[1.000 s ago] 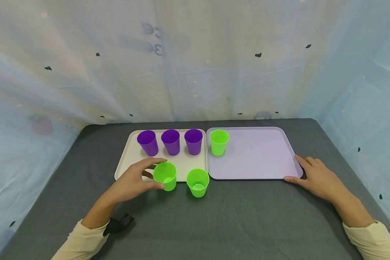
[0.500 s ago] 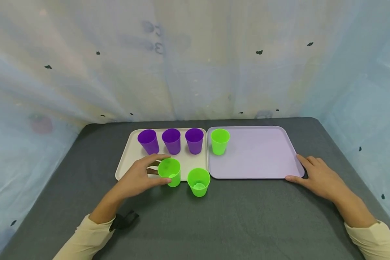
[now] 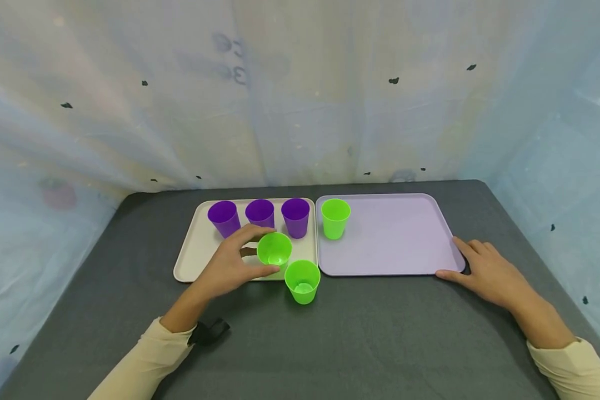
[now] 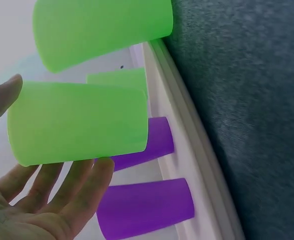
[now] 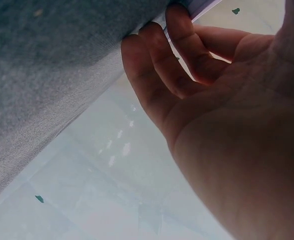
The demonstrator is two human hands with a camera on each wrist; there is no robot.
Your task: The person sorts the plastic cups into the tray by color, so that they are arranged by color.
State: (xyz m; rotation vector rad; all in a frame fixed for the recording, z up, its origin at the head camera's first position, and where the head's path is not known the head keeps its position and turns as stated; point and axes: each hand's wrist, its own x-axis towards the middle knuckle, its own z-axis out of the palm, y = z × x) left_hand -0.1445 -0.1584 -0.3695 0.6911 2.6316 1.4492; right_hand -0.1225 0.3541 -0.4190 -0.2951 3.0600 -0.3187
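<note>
Where pale sheeting walls a grey table, the left hand grips a green cup, fingers curled round; the right hand rests, fingers relaxed, touching the lilac tray.

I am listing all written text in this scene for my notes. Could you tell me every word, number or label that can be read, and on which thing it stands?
Backdrop sheet: faint dark marks showing through, possibly mirrored; too blurred to read.
Green cup in the left hand, other cups, both trays: no text visible.
</note>
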